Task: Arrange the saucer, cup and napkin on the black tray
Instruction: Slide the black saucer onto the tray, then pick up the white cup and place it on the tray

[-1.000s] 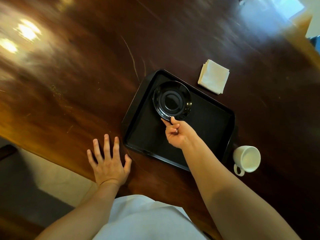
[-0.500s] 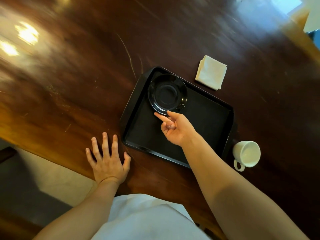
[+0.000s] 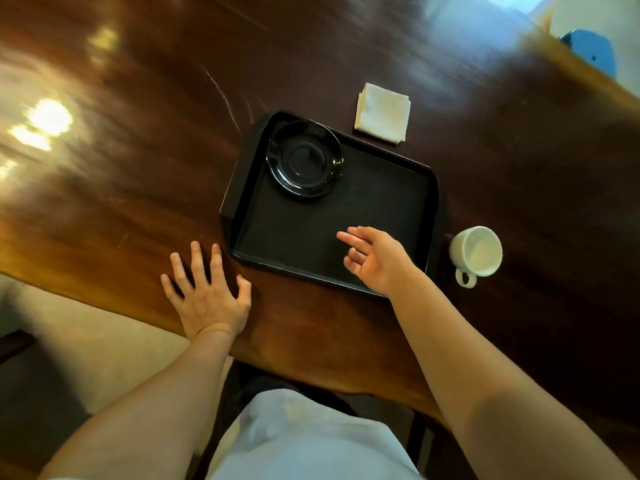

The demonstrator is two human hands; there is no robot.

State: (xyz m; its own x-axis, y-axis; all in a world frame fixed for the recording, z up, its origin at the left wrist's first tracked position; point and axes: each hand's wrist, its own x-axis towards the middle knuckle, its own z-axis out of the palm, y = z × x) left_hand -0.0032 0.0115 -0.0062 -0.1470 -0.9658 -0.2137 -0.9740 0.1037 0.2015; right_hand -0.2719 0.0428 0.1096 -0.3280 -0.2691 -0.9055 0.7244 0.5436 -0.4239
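Black saucer [image 3: 304,157] sits flat in far-left corner of black tray [image 3: 381,202], rim close to tray walls on two sides; nothing on it. Tray lies on dark wooden table [image 3: 138,133], set at an angle to the table edge; rest of tray floor is bare. Folded white napkin [image 3: 382,113] lies on table just beyond tray's far edge, near but apart from it, not on tray. White cup [image 3: 477,251] stands on table just off tray's right end, mouth tipped toward camera, handle [image 3: 465,278] pointing toward person; cup is not on tray and whether it touches the tray wall can't be told. R hand [image 3: 372,258] hovers over near-right part of tray floor, palm turned up/left, fingers [image 3: 349,237] loosely spread and slightly curled, holding nothing, well apart from saucer. L hand [image 3: 207,289] lies flat, palm down, on table just beside tray's near-left corner, fingers spread wide, thumb nearest the tray; contact w/ tray can't be told. Holding nothing.
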